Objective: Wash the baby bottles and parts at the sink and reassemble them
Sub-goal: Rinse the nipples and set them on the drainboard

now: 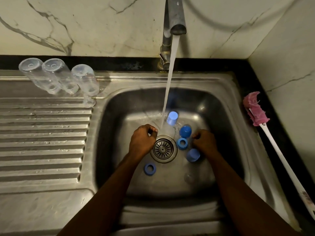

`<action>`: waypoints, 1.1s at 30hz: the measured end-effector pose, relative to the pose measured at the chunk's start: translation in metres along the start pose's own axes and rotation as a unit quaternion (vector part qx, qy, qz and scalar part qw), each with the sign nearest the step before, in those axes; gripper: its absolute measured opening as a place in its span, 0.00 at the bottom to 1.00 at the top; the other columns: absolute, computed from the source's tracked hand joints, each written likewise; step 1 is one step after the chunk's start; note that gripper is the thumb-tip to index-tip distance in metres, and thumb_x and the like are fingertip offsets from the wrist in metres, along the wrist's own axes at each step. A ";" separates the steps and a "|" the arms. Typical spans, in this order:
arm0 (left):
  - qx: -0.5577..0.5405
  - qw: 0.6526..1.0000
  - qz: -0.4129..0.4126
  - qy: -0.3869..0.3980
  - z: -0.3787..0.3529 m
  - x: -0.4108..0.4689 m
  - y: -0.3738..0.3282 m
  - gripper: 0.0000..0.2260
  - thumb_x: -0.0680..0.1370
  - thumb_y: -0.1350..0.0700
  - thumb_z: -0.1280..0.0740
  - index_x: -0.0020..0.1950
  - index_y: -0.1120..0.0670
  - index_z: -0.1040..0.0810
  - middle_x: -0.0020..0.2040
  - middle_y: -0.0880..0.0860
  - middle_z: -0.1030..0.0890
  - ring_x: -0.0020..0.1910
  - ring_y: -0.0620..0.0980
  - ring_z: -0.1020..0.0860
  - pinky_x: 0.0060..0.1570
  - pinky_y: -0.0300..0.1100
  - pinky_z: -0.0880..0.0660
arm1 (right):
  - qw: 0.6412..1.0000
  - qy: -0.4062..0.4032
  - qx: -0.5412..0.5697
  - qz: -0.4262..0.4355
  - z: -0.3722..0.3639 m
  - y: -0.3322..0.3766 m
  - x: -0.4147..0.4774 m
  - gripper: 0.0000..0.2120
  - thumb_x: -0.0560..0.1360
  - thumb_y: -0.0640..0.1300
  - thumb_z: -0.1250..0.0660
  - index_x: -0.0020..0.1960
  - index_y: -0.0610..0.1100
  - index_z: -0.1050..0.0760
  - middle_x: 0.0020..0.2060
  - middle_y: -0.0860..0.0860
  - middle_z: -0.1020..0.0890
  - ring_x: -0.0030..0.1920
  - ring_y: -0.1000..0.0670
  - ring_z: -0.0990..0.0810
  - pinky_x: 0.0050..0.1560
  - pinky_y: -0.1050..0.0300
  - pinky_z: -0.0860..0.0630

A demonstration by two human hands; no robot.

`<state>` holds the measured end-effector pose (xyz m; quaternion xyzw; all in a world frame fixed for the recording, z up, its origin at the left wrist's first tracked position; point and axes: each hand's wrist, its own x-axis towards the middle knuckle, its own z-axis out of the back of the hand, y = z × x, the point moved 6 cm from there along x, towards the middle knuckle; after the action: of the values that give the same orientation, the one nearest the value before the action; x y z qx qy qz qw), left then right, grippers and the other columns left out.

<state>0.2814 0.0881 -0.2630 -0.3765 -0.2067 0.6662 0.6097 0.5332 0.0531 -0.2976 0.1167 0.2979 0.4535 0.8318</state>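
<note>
Three clear bottles (40, 75) (60, 75) (86, 80) stand upside down on the drainboard, with a small clear teat (89, 102) in front of them. In the sink basin (119, 116) lie three blue caps (172, 117) (185, 131) (193, 155), two blue rings (182, 143) (149, 169) and a clear teat (188, 178). My left hand (142, 142) is left of the drain (163, 149), fingers curled, its fingertips beside the falling water. My right hand (204, 142) is curled right of the drain, next to the blue parts. I see nothing in either hand.
The tap (175, 19) runs a steady stream into the basin just behind the drain. A bottle brush with a pink sponge head (255, 108) and long white handle lies on the black counter at the right. The ribbed drainboard (42, 142) stretches to the left.
</note>
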 end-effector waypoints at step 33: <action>-0.270 0.941 0.125 0.163 -0.032 0.041 -0.024 0.14 0.83 0.46 0.40 0.47 0.53 0.21 0.37 0.52 0.25 0.27 0.44 0.32 0.28 0.38 0.37 | 0.942 0.012 0.263 0.206 -0.022 0.107 0.004 0.06 0.78 0.36 0.36 0.45 0.45 0.28 0.39 0.53 0.23 0.39 0.58 0.26 0.39 0.67 0.30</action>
<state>0.3225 0.1255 -0.2761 -0.6532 -0.2281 0.5855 0.4224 0.4486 0.1142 -0.2667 0.3850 0.3855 0.5220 0.6563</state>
